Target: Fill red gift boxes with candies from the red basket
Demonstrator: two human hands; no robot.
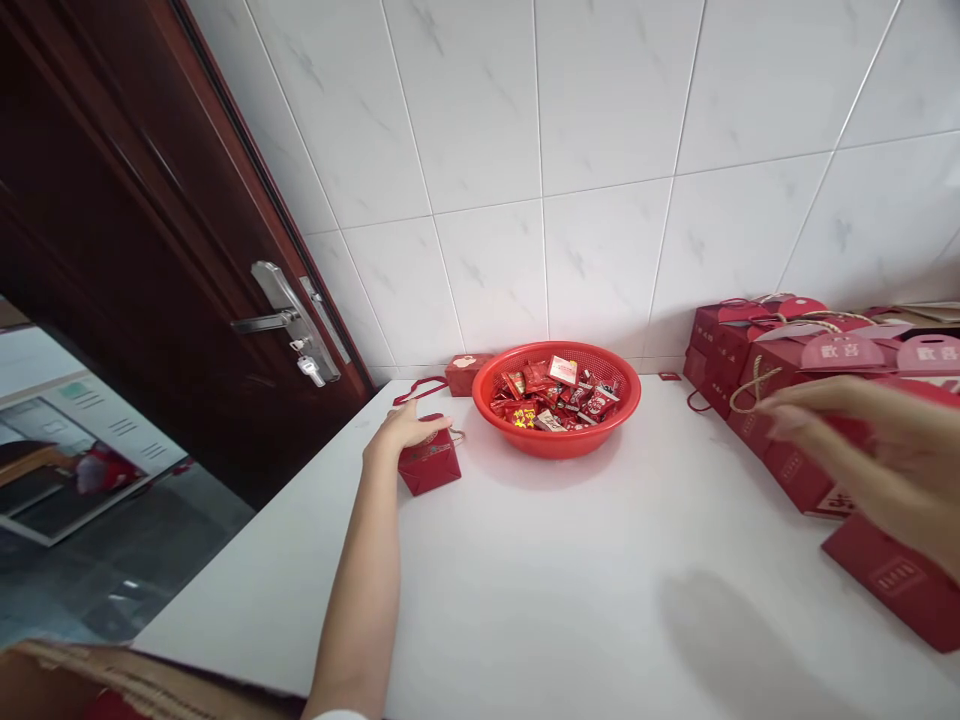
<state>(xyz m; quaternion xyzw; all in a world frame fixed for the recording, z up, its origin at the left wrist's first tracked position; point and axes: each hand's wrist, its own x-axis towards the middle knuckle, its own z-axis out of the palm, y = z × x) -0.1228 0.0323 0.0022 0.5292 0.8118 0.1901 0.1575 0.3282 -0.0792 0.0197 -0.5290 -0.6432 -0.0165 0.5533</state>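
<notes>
My left hand reaches over a small dark red gift box on the left of the white table. Its fingers go over the box's far side and its thumb lies across the top, so part of the box is hidden. At the right edge my right hand is slightly blurred and raised, thumb and fingers stretched leftward with nothing visible between them. Behind it stands a row of red gift boxes with rope handles. Another red box stands nearer, below that hand.
A red plastic basket full of wrapped sweets sits near the tiled wall. Beside it are a small red box and a red ribbon loop. A dark door is at left; a cardboard box edge shows at lower left.
</notes>
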